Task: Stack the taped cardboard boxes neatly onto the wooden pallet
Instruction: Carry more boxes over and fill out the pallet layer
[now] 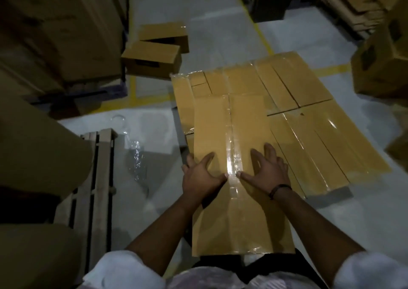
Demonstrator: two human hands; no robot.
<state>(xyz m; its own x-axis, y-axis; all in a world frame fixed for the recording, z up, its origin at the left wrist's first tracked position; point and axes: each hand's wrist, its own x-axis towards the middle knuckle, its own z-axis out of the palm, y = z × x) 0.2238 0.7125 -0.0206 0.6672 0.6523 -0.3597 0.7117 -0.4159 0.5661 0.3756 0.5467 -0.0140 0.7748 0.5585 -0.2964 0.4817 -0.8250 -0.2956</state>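
1. I see bare floor [231,34] running open ahead, past the layer of taped boxes [298,112].
2. Two loose boxes [154,52] block the far left.
3. A wooden pallet [97,178] and tall stacks [55,28] wall the left side.
4. Cartons [384,63] crowd the right.

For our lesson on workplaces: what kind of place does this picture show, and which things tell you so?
Probably a warehouse or packing area: taped boxes laid and stacked around, a wooden pallet on the concrete floor, and yellow floor lines.
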